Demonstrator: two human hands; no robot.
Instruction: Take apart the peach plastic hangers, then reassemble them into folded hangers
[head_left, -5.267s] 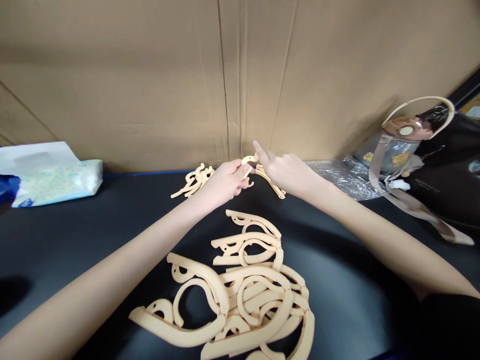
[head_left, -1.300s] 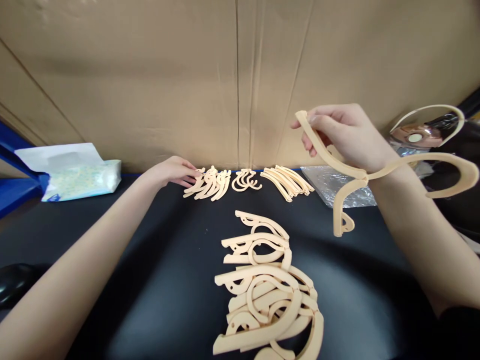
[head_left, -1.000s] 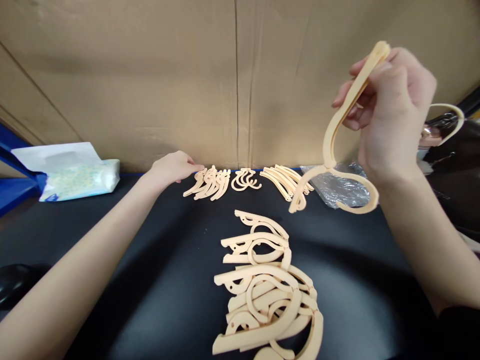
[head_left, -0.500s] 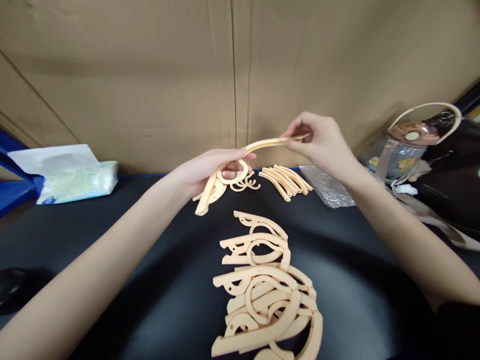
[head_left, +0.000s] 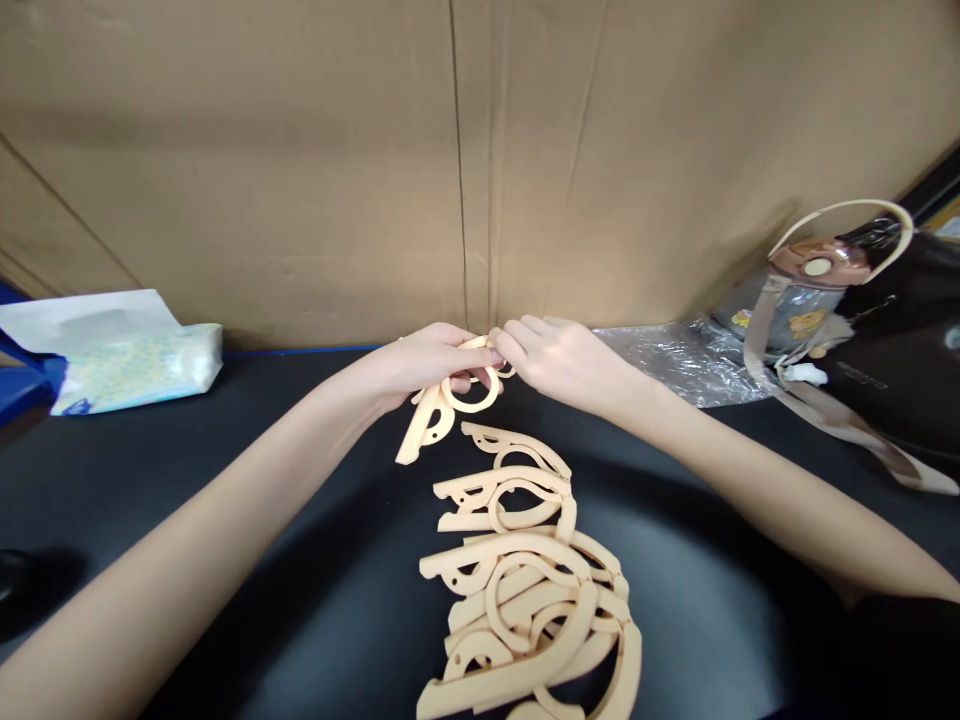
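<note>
Above the far side of the black table, my left hand (head_left: pixel 424 365) is closed around a beige plastic folding hanger (head_left: pixel 412 435). Its straight arm and ring-shaped part point down toward me. My right hand (head_left: pixel 559 362) meets the left one, its fingers closed at the hanger's upper end; the exact contact there is hidden by the fingers. Part of a small curved hook (head_left: pixel 508 370) shows just under the right fingertips. Nearer to me lies a pile of similar beige folding hangers (head_left: pixel 517 560), overlapping one another.
A cardboard wall (head_left: pixel 337 170) rises behind the table (head_left: pixel 315 560). On the left lies a pack of tissues (head_left: pixel 142 365). Clear plastic film (head_left: pixel 675 360) and a bottle with a strap and handle (head_left: pixel 806 300) are at the right, beside a dark bag (head_left: pixel 892 370).
My right hand has come down and left to meet my left hand, and the strip stretched between them no longer shows. The loose curved strips are now hidden behind my right hand.
</note>
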